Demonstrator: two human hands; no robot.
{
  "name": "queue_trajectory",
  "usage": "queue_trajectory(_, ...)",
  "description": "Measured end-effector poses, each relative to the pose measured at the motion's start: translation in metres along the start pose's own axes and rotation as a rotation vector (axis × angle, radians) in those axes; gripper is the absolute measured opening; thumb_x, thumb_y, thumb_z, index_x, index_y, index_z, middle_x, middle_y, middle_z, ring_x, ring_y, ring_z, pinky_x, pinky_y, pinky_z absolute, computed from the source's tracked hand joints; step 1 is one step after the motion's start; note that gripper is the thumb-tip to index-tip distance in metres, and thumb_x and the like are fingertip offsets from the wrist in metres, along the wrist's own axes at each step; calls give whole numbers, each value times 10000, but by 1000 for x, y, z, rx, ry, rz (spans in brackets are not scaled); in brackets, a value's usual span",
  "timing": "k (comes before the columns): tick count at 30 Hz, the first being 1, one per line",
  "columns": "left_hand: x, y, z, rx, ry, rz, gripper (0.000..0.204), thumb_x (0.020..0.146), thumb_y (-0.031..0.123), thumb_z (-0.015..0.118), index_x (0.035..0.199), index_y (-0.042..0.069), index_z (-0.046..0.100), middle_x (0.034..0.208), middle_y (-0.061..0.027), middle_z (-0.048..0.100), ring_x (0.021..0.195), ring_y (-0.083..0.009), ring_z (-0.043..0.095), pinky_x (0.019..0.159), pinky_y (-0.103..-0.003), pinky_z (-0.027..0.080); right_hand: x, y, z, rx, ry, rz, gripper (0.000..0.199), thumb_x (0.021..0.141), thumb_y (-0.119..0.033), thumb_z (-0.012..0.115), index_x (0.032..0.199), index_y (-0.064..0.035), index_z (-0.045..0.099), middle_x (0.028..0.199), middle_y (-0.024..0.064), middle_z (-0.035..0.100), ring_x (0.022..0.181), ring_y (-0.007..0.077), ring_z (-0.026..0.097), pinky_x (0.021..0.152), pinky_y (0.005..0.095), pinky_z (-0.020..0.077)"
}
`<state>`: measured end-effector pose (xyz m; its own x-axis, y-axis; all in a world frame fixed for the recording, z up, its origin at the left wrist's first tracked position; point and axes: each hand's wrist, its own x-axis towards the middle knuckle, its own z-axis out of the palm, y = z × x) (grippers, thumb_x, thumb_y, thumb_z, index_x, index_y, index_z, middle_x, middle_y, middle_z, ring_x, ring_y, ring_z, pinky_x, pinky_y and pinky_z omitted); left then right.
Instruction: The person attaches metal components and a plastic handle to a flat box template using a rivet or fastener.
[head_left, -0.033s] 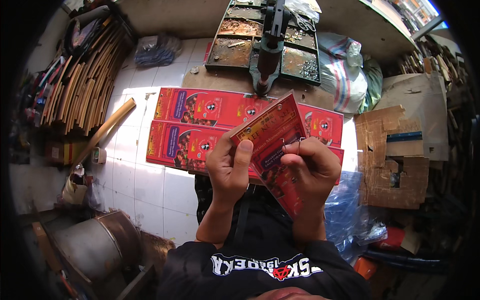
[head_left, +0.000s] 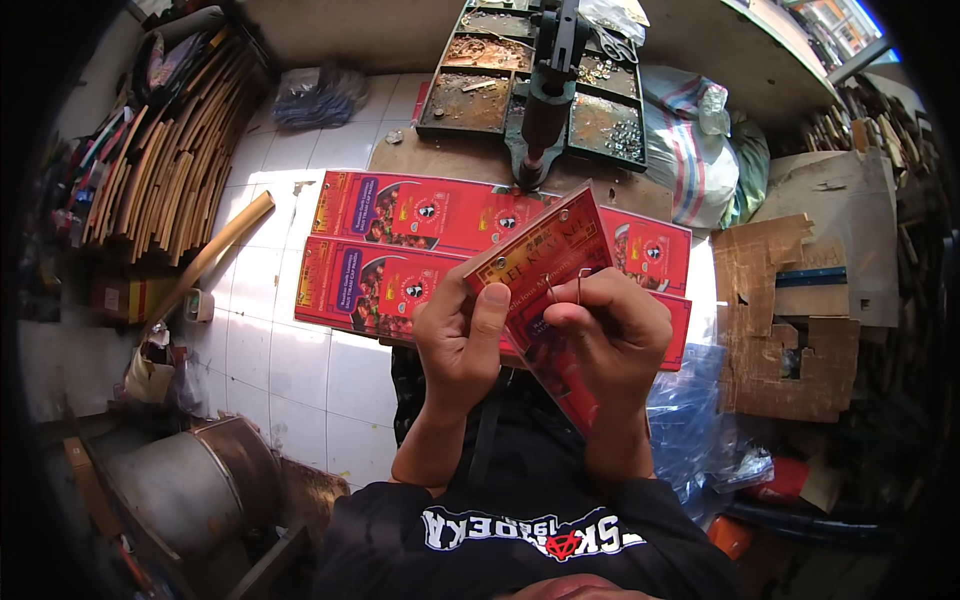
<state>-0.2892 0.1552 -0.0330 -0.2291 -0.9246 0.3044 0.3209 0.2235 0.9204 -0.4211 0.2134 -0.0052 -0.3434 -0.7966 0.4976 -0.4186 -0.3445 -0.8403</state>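
Note:
My left hand (head_left: 458,335) grips the upper left edge of a glossy red printed sign (head_left: 585,235), thumb on its face. The sign is long, narrow and tilted, with metal eyelets at two corners of its gold upper end. In front of it, my right hand (head_left: 625,335) is closed in a pinch on a thin bent metal wire hook (head_left: 550,287), whose ends stick up past the fingers. The right hand covers part of the sign's lower half. Beneath both hands, similar red printed panels (head_left: 385,285) lie flat in rows on the worktable (head_left: 430,160).
A hand press (head_left: 545,125) stands at the table's far side, by a dark compartment tray (head_left: 460,105) of small metal parts. To the right are a woven sack (head_left: 680,150), torn cardboard (head_left: 750,345) and clear plastic sheets (head_left: 685,410). Stacked boards (head_left: 165,160) lean at the left.
My right hand and the wire hook have shifted slightly left and up, nearer the sign's eyelet end. My left hand still grips the sign.

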Motion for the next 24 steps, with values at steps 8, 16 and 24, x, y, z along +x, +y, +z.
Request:
queue_trajectory(8,-6,6,-7,34,-11,29,292,974,86,560,1207,-88,583,931,-114,713,826,-81,635,711,-224,512,13,-10,15,-75,-54,3,99,830,-65,726,875,-2,664,740,96,646,629,180,629,556,281,470)
queue_trajectory(16,-8,10,-10,162,-73,63,396,970,159,600,1293,-63,549,921,-121,724,722,-49,614,618,-203,489,13,-10,20,4,15,-57,139,886,-116,690,861,12,641,718,94,626,594,178,588,523,275,427)
queue_trajectory(24,-7,11,-14,228,-94,126,444,959,186,623,1325,-48,532,829,-113,719,643,-38,590,571,-193,460,7,-12,28,65,22,85,200,924,-161,654,832,14,621,702,90,608,578,176,553,524,280,410)
